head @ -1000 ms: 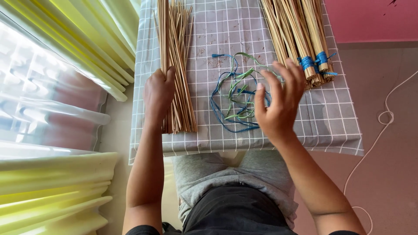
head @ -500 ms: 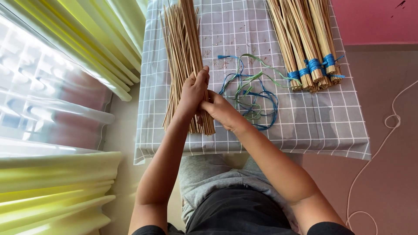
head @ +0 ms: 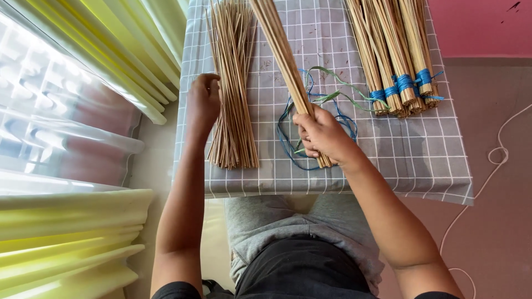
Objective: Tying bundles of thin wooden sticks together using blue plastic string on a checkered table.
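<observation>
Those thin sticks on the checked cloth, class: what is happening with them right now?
A seated person works at a table covered by a grey checked cloth. The right hand grips a bunch of thin sticks near its lower end, slanted above a tangle of blue and green strings. The left hand rests on the left edge of a loose pile of sticks. Bundles already tied with blue string lie at the far right.
</observation>
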